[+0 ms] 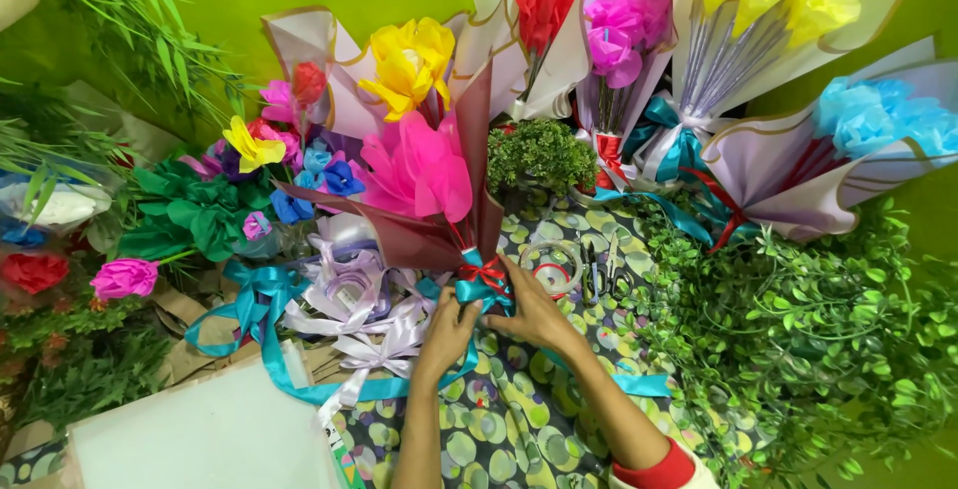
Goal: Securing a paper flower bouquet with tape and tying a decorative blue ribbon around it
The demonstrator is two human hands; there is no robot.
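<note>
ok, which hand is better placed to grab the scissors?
Right hand, probably. The scissors lie just beyond it on the patterned cloth, while the left hand sits farther away; both pinch the teal ribbon.

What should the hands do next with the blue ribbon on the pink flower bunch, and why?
Probably pull the teal ribbon snug. The left hand and right hand both pinch it at the neck of the pink bouquet, where a red ribbon already sits. Long teal tails trail loose over the patterned cloth, so the bow looks unfinished; whether a knot is already closed, I cannot tell.
</note>
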